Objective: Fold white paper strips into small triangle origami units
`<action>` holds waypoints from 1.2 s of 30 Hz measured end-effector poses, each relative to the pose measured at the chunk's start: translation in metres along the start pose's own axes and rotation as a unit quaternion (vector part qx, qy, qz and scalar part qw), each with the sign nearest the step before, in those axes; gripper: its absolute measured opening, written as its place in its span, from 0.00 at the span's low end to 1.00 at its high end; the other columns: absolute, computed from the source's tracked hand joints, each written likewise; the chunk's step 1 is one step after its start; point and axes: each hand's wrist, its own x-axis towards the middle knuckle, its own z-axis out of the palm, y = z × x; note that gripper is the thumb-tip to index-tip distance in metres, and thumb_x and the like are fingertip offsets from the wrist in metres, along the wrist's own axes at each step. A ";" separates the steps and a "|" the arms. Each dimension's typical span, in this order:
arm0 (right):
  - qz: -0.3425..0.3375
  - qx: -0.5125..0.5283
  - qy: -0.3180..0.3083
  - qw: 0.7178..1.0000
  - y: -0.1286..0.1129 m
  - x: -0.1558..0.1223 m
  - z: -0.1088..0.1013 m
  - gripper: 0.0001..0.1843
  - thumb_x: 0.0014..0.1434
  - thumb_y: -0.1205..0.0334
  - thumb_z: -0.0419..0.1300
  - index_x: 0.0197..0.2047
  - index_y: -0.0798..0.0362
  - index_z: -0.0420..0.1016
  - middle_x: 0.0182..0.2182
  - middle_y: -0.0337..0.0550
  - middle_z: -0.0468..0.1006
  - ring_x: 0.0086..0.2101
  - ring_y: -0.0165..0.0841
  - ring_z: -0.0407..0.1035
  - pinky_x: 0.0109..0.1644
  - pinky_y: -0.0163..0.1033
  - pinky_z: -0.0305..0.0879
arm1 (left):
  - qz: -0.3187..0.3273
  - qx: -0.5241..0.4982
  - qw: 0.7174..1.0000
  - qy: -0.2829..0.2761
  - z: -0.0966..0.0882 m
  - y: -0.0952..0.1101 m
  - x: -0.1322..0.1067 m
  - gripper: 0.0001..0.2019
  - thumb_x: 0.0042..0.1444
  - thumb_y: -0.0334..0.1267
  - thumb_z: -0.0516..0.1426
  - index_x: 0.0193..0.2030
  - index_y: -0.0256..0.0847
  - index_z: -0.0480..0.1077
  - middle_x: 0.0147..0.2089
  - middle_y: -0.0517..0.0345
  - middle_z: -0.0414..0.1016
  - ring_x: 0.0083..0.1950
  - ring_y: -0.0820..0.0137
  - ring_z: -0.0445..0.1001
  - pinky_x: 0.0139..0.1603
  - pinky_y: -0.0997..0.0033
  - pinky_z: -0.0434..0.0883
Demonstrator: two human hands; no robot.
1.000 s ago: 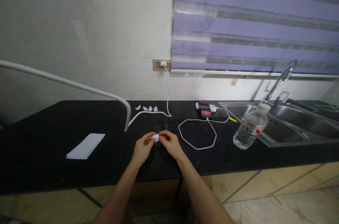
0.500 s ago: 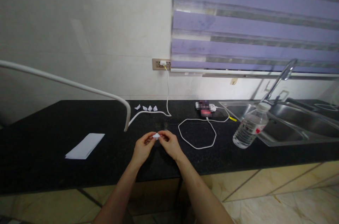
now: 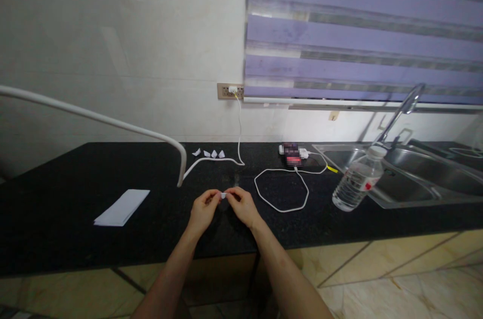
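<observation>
A small folded piece of white paper [image 3: 223, 195] is pinched between my two hands, just above the front half of the black counter. My left hand [image 3: 204, 209] closes thumb and fingers on its left edge. On its right edge, my right hand [image 3: 241, 203] grips it in the same way. Fingertips cover both ends of the paper. Several small folded paper pieces [image 3: 214, 154] stand in a row near the wall, beyond my hands. To the left lies a stack of white paper strips [image 3: 123, 208], flat on the counter.
A white cable [image 3: 281, 210] loops on the black counter [image 3: 166, 243], joined to a blurred-out device [image 3: 292, 155]. A water bottle [image 3: 356, 180] stands right, beside the steel sink [image 3: 407, 198] and faucet [image 3: 409, 100]. A thick white bent rod [image 3: 113, 120] crosses from the left.
The folded paper between my fingers has turned: its pointed top has gone, and it now shows a flat upper edge with a part hanging below. Both hands stay almost in place.
</observation>
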 end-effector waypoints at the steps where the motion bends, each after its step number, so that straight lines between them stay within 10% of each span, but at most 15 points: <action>1: 0.004 0.003 -0.001 1.000 0.000 0.000 0.000 0.09 0.53 0.65 0.52 0.32 0.54 0.73 0.30 0.41 0.73 0.32 0.30 0.66 0.37 0.33 0.61 | 0.001 0.002 1.000 -0.004 0.000 0.000 0.000 0.11 0.46 0.43 0.54 0.32 0.37 0.70 0.27 0.60 0.72 0.31 0.72 0.70 0.35 0.75 0.66; 36: 0.005 0.022 0.020 1.000 0.001 0.001 0.002 0.10 0.51 0.63 0.55 0.36 0.54 0.73 0.31 0.42 0.73 0.30 0.29 0.66 0.35 0.33 0.63 | 0.040 -0.026 0.999 -0.020 0.002 -0.006 0.001 0.13 0.44 0.39 0.56 0.38 0.38 0.71 0.39 0.54 0.75 0.39 0.68 0.73 0.41 0.70 0.69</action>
